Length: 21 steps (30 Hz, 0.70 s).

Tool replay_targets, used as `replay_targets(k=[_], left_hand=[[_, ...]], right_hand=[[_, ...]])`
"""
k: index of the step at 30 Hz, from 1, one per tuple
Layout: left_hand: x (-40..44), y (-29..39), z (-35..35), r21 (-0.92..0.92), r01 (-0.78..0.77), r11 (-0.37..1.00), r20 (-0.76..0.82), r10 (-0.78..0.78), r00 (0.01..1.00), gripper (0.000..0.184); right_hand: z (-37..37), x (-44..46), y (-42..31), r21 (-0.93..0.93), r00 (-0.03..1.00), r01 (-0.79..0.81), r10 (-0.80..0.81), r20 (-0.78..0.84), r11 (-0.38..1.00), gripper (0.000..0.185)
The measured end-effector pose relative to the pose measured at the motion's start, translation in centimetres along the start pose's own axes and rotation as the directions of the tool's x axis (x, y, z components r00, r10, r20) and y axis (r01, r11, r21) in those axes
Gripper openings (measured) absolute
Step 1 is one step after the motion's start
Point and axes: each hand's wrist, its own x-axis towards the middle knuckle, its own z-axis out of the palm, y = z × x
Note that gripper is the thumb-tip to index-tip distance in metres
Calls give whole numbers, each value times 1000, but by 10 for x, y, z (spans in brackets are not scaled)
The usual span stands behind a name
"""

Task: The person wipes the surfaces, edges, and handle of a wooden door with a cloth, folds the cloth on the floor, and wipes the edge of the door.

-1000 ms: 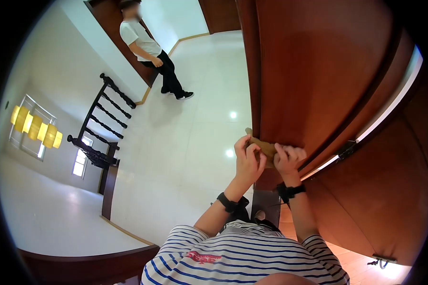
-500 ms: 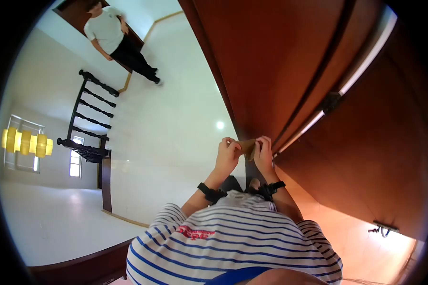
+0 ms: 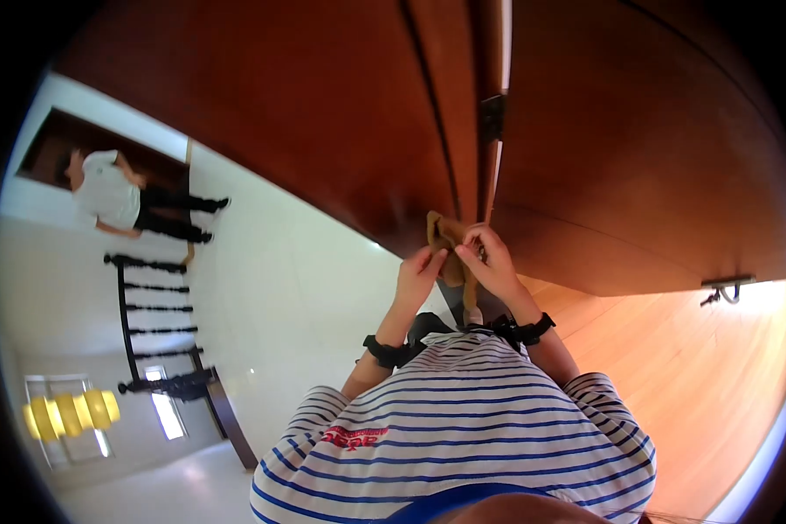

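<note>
A folded, crumpled brown cloth (image 3: 452,273) is held up in front of my waist. My left hand (image 3: 417,279) pinches its left side between thumb and fingers. Its right side is gripped by my right hand (image 3: 491,262), with the fingers curled and the thumb pressed in. One corner of the cloth sticks up above both hands, and part of it hangs down between them. Both hands are close to the wooden door frame (image 3: 480,188), apparently without touching it.
A reddish-brown door (image 3: 637,175) stands open at right, with a black hinge (image 3: 492,118) and a handle with keys (image 3: 727,288). Dark wood panelling (image 3: 279,96) rises ahead. At left are a black railing (image 3: 124,306), a yellow lamp (image 3: 70,414) and a standing person (image 3: 113,192).
My view has turned right toward the open door. The cloth, stretched between my hands before, is now bunched with a corner raised, and my right hand sits higher.
</note>
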Motion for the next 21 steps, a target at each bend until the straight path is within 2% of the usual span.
replay_targets(k=[1, 2, 4, 5, 6, 8, 9, 10, 12, 14, 15, 17, 18, 20, 21], left_hand=[[5, -3, 4, -159, 31, 987, 25, -27, 999, 20], [6, -6, 7, -137, 18, 990, 50, -12, 999, 20], [1, 6, 11, -129, -13, 992, 0, 13, 1000, 21], [3, -1, 10, -27, -37, 999, 31, 38, 999, 23], [5, -5, 8, 84, -138, 987, 35, 135, 990, 23], [5, 4, 13, 1, -312, 950, -12, 312, 950, 21], [6, 12, 12, 8, -333, 943, 12, 333, 943, 21], [5, 21, 8, 41, -290, 956, 36, 289, 957, 20], [8, 36, 2, 76, -271, 959, 66, 267, 962, 19], [12, 47, 0, 275, -305, 912, 58, 302, 952, 19], [12, 55, 2, 276, -324, 905, 66, 318, 946, 19], [15, 68, -2, 386, -384, 839, -18, 423, 906, 20], [20, 70, -7, 381, -392, 838, -16, 430, 903, 20], [24, 65, -21, 529, -187, 828, -209, 341, 917, 21], [23, 55, -31, 486, -159, 859, -324, 346, 880, 21]], right_hand=[[-2, -5, -1, 139, 992, -122, 119, 29, 983, 28], [-3, -11, -2, 144, 993, -114, 116, -7, 983, 28], [-1, -18, -1, 65, 879, -446, 422, 222, 893, 31], [3, -23, 2, 85, 894, -428, 408, 184, 900, 31], [9, -29, 6, 82, 912, -385, 366, 186, 919, 33], [0, -28, 20, 79, 936, -331, 316, 153, 940, 36], [-9, -27, 27, 142, 908, -379, 338, 248, 914, 38], [-15, -26, 29, 199, 870, -432, 348, 349, 880, 39], [-19, -19, 34, 178, 912, -368, 316, 261, 913, 39], [-11, -16, 48, 207, 968, -247, 232, 94, 947, 40], [-10, -14, 52, 203, 972, -234, 222, 78, 951, 40], [-5, -6, 58, -162, 960, -281, 273, -66, 946, 31], [-8, 1, 57, -169, 960, -278, 270, -71, 946, 31], [-16, 8, 51, -190, 962, -265, 246, -118, 945, 24], [-25, 14, 29, -186, 968, -183, 143, -206, 965, 21]])
